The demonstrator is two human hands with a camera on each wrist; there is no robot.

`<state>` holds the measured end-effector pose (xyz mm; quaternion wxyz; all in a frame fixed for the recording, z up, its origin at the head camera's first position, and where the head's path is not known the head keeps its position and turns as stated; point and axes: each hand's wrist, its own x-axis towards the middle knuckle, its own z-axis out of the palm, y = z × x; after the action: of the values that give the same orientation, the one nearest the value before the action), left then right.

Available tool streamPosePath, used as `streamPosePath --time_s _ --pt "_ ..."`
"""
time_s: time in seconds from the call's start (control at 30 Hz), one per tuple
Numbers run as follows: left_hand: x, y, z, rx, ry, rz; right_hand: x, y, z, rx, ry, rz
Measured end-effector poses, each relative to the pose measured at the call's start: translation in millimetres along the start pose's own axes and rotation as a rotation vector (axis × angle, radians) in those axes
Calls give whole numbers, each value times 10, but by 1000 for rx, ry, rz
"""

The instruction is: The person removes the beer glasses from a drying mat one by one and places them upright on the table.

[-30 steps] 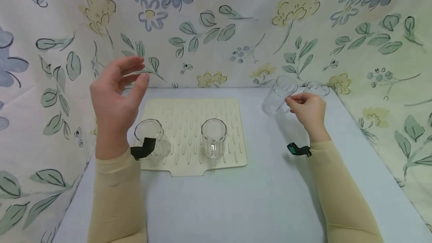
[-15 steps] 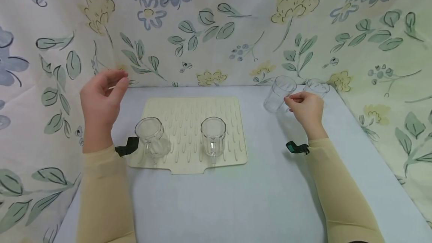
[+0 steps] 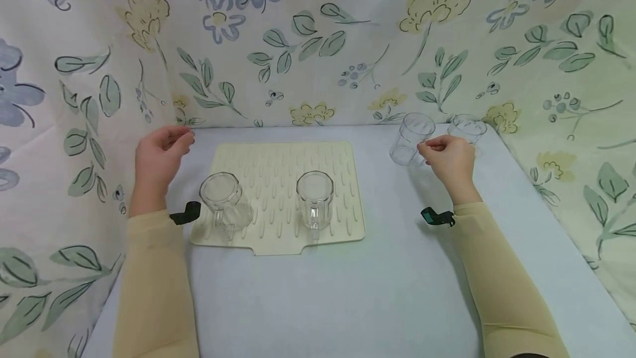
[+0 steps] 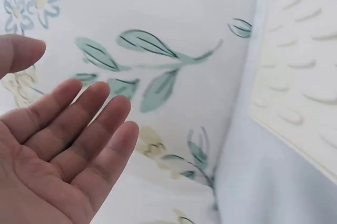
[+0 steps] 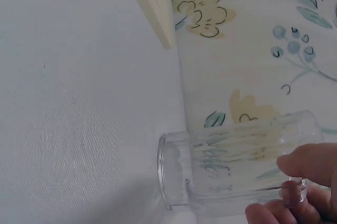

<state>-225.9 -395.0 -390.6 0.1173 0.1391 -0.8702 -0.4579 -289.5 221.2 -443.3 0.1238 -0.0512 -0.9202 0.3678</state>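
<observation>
At the back right of the table my right hand [image 3: 451, 167] pinches the handle of a clear glass mug [image 3: 412, 140]. In the right wrist view the thumb [image 5: 310, 163] and curled fingers close on that handle, and the mug [image 5: 237, 163] has its thick faceted base toward the table. My left hand [image 3: 160, 162] hovers left of the mat, holding nothing; the left wrist view shows its fingers [image 4: 100, 145] relaxed and apart. Two more glass mugs, a left one [image 3: 221, 192] and a right one [image 3: 315, 198], stand on the cream ridged mat [image 3: 268, 153], apparently upside down.
Another clear glass [image 3: 467, 129] stands behind my right hand, partly hidden by it. The white table [image 3: 318, 303] ends at a flowered cloth [image 3: 308, 70] hanging at the back and sides. Black straps sit at both wrists.
My left hand has moved left and down, away from above the left mug and mat. My right hand stays at the back-right mug almost unmoved.
</observation>
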Motion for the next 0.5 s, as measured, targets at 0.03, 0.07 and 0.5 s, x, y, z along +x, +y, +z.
streamPosePath --time_s 0.03,0.07,0.5 --pt "34 -73 19 1 -19 3 1 -1 4 -1 -1 -1" --pt "61 -146 39 0 -37 7 3 -1 8 -1 -2 -2" --pt "227 -685 287 65 -215 -18 0 -11 32 -23 12 -1"
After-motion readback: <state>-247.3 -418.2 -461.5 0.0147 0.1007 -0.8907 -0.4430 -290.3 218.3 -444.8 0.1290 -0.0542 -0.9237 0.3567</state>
